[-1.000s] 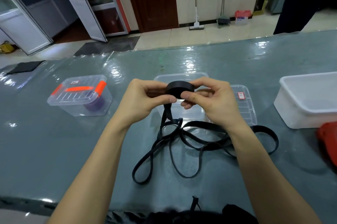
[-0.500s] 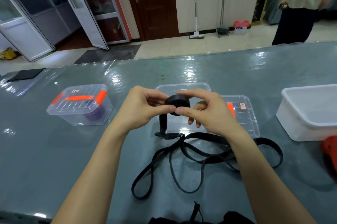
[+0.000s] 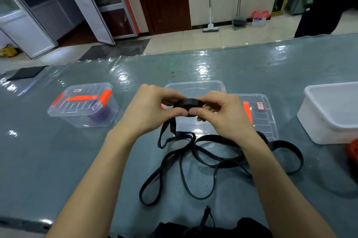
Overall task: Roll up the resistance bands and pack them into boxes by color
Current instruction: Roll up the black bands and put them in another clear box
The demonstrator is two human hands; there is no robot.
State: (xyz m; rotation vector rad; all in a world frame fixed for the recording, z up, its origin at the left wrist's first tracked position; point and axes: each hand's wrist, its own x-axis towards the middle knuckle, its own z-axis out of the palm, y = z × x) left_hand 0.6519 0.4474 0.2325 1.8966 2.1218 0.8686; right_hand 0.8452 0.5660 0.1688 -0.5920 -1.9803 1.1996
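Black resistance band (image 3: pixel 188 103): one, partly wound into a flat coil and held in the air between both grips, above the worktop (image 3: pixel 58 160).
- Left grip (image 3: pixel 147 110): thumb and fingers pinch the coil's left rim.
- Right grip (image 3: pixel 222 113): thumb and fingers pinch the coil's right rim.
- Coil attitude: lies like a puck, with its flat face up and its winding axis roughly upright.
- Unwound tail (image 3: pixel 193 160): leaves the coil on the left grip's side, hangs straight below the grips and spreads in loose loops on the worktop toward the person. The slack still to be wound therefore lies below the grips, and the left grip is the nearer one to feed it. Whether the loops are one band or several cannot be told.

Count of other items:
- Open clear box (image 3: pixel 193 86): one, just behind the grips.
- Lid (image 3: pixel 261 117): one, with an orange latch, right of the grips.
- Shut clear box (image 3: pixel 83 106): one, well left of the grips, holding one purple roll (image 3: pixel 100 115).
- White tub (image 3: pixel 329 113): one, far right.
- Red item (image 3: pixel 352 150): one, cut off by the edge.
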